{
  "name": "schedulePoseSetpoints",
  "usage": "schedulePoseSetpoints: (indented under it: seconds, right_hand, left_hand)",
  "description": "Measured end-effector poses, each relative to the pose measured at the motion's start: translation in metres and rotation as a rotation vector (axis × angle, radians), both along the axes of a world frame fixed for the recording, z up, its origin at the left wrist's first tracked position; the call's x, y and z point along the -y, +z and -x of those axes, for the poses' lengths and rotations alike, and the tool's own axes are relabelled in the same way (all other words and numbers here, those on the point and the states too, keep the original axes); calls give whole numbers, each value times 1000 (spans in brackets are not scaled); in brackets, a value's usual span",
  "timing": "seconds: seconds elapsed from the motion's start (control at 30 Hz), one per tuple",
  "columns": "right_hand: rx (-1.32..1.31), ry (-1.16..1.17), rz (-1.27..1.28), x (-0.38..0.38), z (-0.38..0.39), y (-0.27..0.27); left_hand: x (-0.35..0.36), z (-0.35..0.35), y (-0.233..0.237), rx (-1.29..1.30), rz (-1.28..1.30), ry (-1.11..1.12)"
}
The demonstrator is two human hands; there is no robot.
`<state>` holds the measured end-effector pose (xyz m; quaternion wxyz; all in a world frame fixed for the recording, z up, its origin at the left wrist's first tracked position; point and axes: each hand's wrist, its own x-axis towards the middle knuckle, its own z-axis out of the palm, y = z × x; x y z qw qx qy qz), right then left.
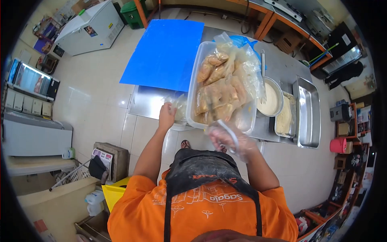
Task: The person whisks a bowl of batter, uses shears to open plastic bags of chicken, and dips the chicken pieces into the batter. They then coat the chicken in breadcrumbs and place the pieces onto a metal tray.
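Head view, and the left hand is reaching to the counter's near edge, its fingertips meeting a clear plastic bag just left of the big translucent tub; whether they are pinching it, one cannot tell. Over on the other side, the right hand, in a clear plastic glove, is hovering by the tub's near rim, fingers curling beside a white curved band; it may be gripping that band, but blur is hiding the contact. Bagged tan pieces are filling the tub, which is sitting at the near edge. A blue sheet is covering the far left corner. Rightward, a whisk is leaning in a bowl of pale mixture, a tray of pale powder is lying beside it, and a deep steel pan is lining the right edge.
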<state>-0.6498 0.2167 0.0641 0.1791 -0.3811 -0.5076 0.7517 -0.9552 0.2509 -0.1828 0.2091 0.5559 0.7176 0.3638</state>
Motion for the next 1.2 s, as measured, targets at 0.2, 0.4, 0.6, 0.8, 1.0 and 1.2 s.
schedulePoseSetpoints:
  seconds: [0.2,0.4,0.6,0.8,1.0,1.2]
  right_hand:
    - [177,198,76,8,91,-68]
    - [641,112,-541,-7,179,-185]
    - [459,70,-1132,-14,201,-186]
    - [260,-162,-733,-19,84,-34]
    - [975,-365,-1027,-103,-21,-5]
    - [1175,86,-989,-181,-20,-67]
  left_hand:
    - [9,27,-4,-63,-104,66]
    - [63,84,-45,152,10,234]
    - [103,104,-44,357,129,270]
    - [163,119,-94,237,241,246]
    - [200,110,-124,145,383,173]
    - [180,88,-129,236,488,151]
